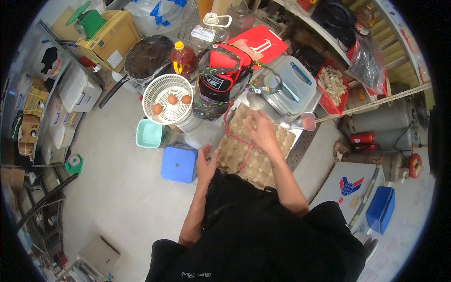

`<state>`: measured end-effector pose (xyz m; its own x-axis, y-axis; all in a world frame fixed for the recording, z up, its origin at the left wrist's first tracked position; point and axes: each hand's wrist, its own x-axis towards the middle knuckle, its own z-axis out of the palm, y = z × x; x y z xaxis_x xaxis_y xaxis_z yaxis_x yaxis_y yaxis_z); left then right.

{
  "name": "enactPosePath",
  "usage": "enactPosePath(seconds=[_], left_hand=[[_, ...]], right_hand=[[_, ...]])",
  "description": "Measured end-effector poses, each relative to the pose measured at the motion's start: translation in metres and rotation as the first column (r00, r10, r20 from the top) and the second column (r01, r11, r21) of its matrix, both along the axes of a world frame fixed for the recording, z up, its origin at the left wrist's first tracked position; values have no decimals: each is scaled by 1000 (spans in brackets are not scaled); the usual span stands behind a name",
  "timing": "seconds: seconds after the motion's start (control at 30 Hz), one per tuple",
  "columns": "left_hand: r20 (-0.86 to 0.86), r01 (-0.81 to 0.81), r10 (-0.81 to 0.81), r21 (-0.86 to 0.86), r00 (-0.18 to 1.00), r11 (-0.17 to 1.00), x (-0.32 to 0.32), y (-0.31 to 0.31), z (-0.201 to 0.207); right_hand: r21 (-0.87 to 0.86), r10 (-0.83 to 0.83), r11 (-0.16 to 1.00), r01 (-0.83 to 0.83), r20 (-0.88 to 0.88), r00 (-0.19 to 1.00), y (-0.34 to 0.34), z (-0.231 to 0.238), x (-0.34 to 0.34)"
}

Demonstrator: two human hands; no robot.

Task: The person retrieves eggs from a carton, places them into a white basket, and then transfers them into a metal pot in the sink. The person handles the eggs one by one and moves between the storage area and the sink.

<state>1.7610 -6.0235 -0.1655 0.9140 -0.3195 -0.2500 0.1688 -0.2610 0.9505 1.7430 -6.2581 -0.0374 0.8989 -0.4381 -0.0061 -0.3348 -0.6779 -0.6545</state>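
A brown cardboard egg tray (263, 155), tied with red string, lies in front of me. My right hand (261, 130) rests flat on its far half, fingers spread, holding nothing. At the tray's near-left corner my left hand (205, 163) has its fingers apart, touching or almost touching the edge. To the left, a white round basket (164, 91) holds three brown eggs (172, 99).
A blue plastic stool (178, 163) and a mint green tub (149, 133) stand on the floor at left. Behind the tray are a clear lidded box (296, 87), a red and black bag (223, 70), an oil bottle (182, 58) and a dark pan (148, 56).
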Motion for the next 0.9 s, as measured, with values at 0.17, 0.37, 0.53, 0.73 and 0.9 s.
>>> enactPosePath(seconds=[0.17, 0.37, 0.53, 0.73, 0.9], left_hand=[[319, 237, -288, 190, 903, 953, 35, -40, 5], [69, 341, -354, 151, 933, 928, 49, -66, -18], [39, 346, -345, -22, 938, 938, 50, -59, -42], [9, 348, -348, 15, 938, 938, 57, -57, -42], [22, 201, -202, 63, 979, 978, 72, -33, -37]], right_hand=[[-274, 80, 952, -137, -210, 974, 28, -55, -26], [-393, -33, 919, 39, 20, 999, 47, -96, -23], [249, -169, 956, 157, 28, 985, 22, -50, -19], [927, -576, 375, -29, 257, 776, -22, 56, -114], [294, -467, 833, 469, -79, 881, -76, 94, -196]])
